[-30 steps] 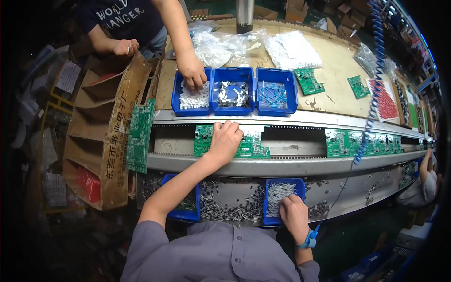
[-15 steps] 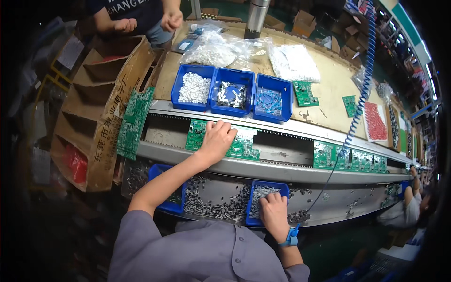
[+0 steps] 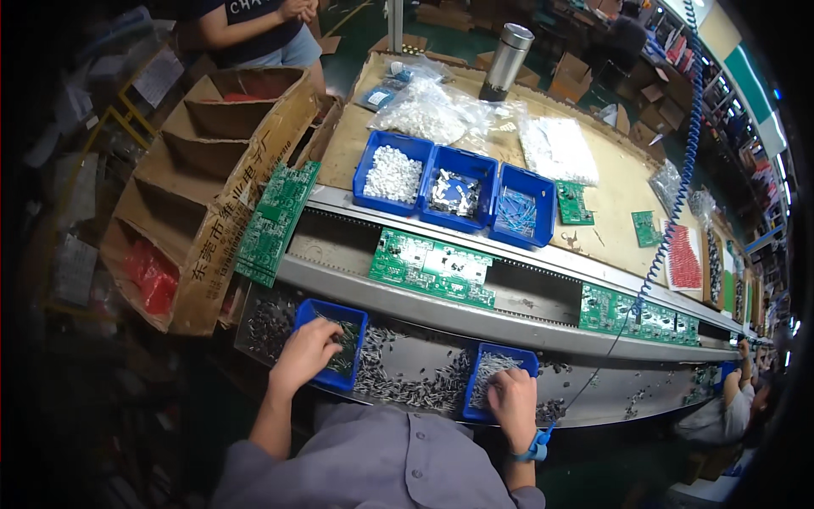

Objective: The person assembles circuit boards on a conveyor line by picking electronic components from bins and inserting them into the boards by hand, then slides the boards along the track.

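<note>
My left hand (image 3: 307, 355) reaches over the rim of the left front blue bin (image 3: 359, 349), fingers bent and a little apart, with no part visible between them. Thin dark parts lie in that bin. My right hand (image 3: 514, 402), a blue strap (image 3: 536, 446) on its wrist, is at the right front blue bin (image 3: 476, 414). Its fingers are curled together beside a heap of thin silver leaded components (image 3: 492, 371); whatever they hold is too small to make out. Ahead of my hands, a green circuit board (image 3: 431, 270) lies flat in the conveyor track, untouched.
Beyond the track stand three blue bins: white parts (image 3: 393, 174), mixed pieces (image 3: 455, 193) and blue leaded parts (image 3: 516, 212). Loose components (image 3: 407, 373) cover the metal tray. More boards (image 3: 623, 312) lie rightward. A coiled blue cord (image 3: 678, 204) hangs right; a divided carton (image 3: 199, 246) stands left.
My left hand has left the circuit board and come back to the left front bin. My right hand stays at its bin. The view has shifted; the person opposite has brought their hands together.
</note>
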Demonstrator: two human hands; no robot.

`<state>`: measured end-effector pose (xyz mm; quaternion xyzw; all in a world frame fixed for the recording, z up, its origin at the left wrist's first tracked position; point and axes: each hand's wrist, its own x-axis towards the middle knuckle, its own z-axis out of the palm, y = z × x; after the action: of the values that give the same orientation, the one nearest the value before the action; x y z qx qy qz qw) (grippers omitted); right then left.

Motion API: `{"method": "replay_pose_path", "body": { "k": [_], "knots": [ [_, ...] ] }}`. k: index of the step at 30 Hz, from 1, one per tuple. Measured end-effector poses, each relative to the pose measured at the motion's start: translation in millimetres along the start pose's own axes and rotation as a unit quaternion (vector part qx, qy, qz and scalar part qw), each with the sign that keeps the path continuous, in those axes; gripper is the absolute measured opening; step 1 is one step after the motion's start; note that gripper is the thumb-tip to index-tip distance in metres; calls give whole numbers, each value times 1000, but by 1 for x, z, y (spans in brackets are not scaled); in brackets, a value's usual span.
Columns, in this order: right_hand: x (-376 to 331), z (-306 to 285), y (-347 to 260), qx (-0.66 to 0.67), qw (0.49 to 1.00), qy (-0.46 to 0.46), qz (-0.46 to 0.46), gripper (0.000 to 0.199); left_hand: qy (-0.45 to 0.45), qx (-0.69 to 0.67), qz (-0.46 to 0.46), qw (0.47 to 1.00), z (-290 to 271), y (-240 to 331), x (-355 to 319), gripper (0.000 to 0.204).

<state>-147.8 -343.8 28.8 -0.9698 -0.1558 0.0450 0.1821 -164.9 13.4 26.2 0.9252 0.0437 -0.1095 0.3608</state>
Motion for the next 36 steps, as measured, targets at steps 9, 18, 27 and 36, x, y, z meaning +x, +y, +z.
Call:
{"method": "replay_pose_path", "body": {
  "k": [9, 18, 27, 36],
  "knots": [
    [-7, -8, 1, 148, 985, 24, 88, 6, 4, 71, 31, 997, 22, -8, -7, 25],
    [49, -26, -12, 211, 976, 51, -14, 20, 47, -15, 23, 999, 21, -13, -2, 11],
    [140, 10, -7, 245, 962, 67, -98, 15, 111, -55, 53, 991, 26, -9, 5, 9],
    [165, 18, -4, 246, 959, 55, -127, 12, 126, -88, 52, 987, 28, -11, 8, 9]
  ]
}}
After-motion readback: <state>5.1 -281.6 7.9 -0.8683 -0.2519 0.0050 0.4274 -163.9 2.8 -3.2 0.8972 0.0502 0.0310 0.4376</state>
